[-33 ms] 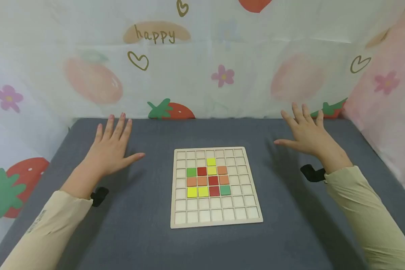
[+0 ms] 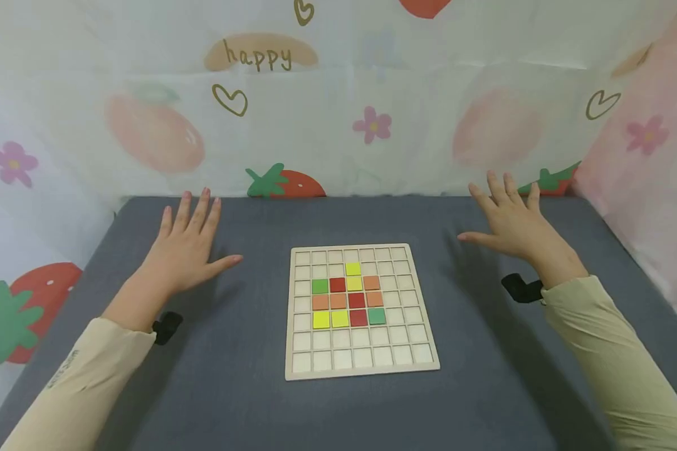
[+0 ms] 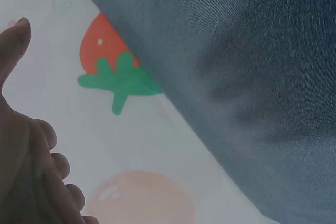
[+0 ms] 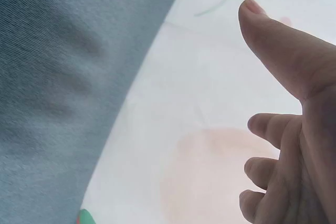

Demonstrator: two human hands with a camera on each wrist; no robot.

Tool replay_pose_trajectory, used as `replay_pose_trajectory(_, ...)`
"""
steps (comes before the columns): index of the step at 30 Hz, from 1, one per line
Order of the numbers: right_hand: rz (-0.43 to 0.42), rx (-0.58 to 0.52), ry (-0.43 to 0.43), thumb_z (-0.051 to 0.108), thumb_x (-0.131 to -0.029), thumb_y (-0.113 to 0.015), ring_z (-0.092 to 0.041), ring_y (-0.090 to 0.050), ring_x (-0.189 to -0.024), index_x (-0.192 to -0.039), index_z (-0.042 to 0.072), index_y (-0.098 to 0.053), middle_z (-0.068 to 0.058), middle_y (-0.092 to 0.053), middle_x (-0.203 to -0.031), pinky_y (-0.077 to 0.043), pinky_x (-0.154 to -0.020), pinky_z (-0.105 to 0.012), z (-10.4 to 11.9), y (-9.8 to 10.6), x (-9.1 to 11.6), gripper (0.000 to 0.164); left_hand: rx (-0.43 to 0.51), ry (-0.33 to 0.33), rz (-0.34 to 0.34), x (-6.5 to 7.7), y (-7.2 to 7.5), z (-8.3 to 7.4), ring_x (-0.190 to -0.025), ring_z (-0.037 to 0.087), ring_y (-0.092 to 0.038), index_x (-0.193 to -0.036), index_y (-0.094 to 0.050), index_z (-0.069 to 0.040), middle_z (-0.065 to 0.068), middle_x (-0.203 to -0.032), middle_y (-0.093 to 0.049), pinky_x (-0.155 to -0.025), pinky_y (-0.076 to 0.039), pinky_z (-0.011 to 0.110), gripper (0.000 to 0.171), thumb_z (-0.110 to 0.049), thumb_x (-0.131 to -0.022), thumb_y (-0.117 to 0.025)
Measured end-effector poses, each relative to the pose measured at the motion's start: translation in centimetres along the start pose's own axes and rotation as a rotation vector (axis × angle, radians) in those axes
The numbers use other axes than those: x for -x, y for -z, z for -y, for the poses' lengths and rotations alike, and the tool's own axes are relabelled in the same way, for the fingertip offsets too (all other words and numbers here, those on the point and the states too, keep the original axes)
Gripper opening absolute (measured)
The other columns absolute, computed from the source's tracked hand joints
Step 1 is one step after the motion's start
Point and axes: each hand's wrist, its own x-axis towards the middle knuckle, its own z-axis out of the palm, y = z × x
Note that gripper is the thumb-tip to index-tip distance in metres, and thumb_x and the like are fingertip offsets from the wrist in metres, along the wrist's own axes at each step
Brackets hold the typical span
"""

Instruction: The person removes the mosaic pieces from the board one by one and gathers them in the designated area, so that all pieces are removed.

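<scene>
A pale wooden grid board [image 2: 341, 359] lies on the dark grey table between the two hands. Yellow tiles [image 2: 321, 320], red tiles [image 2: 356, 300], orange tiles [image 2: 338, 301] and green tiles [image 2: 320, 286] fill a cluster of its middle squares; the outer squares hold none. To the board's left, my left hand [image 2: 183, 254] is held palm down, fingers spread and straight, holding nothing. My right hand [image 2: 516, 225] mirrors it on the far right, also spread and bare. Both wrist views show a hand raised over the table edge, the thumb [image 4: 283, 48] standing apart from the fingers.
The grey tabletop [image 2: 231, 363] ends at a white patterned cloth [image 2: 417, 81] hanging behind it, with strawberries, hearts and flowers. More cloth borders the left and right sides. A black wrist camera [image 2: 167, 327] sits under the left wrist, another black camera [image 2: 522, 288] at the right.
</scene>
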Motion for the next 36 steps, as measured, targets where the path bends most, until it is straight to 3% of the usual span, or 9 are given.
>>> replay_pose_trajectory(14,-0.001,-0.024,-0.005,0.058,-0.088,-0.055,-0.047,0.01,-0.137,-0.151,0.003,-0.01,-0.027,0.009,-0.153,0.005,-0.099,-0.073,-0.3,-0.4,0.7,0.096,0.009,-0.028,0.013,-0.3,0.3,-1.2,-0.138,0.04,0.019,-0.149,0.002,0.005,0.024,-0.154,0.013,-0.107,0.001,0.063,0.099,-0.057,-0.091,-0.049)
replay_pose_trajectory(21,-0.103,-0.08,0.087,0.038,-0.09,-0.063,-0.045,-0.012,-0.138,-0.147,-0.003,-0.023,-0.028,-0.013,-0.152,-0.011,-0.106,-0.064,1.2,-0.7,0.3,0.081,0.026,-0.047,0.013,-0.5,-0.1,-2.2,-0.139,0.04,0.016,-0.148,-0.001,0.006,0.023,-0.154,0.013,-0.107,0.0,0.063,0.097,-0.055,-0.091,-0.051)
replay_pose_trajectory(27,-0.215,-0.19,0.203,0.024,-0.089,-0.067,-0.044,-0.036,-0.128,-0.141,-0.004,-0.04,-0.024,-0.038,-0.142,-0.031,-0.103,-0.055,4.3,-2.9,-0.9,0.064,0.091,-0.091,0.014,0.0,-2.6,-4.8,-0.14,0.042,0.007,-0.148,-0.004,0.007,0.025,-0.154,0.004,-0.108,-0.007,0.062,0.097,-0.051,-0.09,-0.056)
replay_pose_trajectory(32,-0.256,-0.283,0.279,0.018,-0.088,-0.068,-0.039,-0.042,-0.124,-0.134,-0.003,-0.049,-0.022,-0.047,-0.135,-0.035,-0.1,-0.053,6.4,-4.7,-1.6,0.055,0.153,-0.144,0.031,0.2,-4.7,-7.4,-0.141,0.04,0.003,-0.149,-0.008,0.005,0.022,-0.155,0.002,-0.11,-0.009,0.059,0.097,-0.052,-0.089,-0.058)
replay_pose_trajectory(36,-0.24,-0.359,0.316,0.017,-0.088,-0.068,-0.037,-0.044,-0.124,-0.131,-0.002,-0.053,-0.021,-0.05,-0.133,-0.038,-0.099,-0.051,7.7,-5.5,-2.2,0.049,0.179,-0.175,0.061,0.4,-5.5,-8.7,-0.142,0.039,0.0,-0.149,-0.01,0.004,0.021,-0.156,0.0,-0.11,-0.01,0.057,0.097,-0.051,-0.088,-0.06)
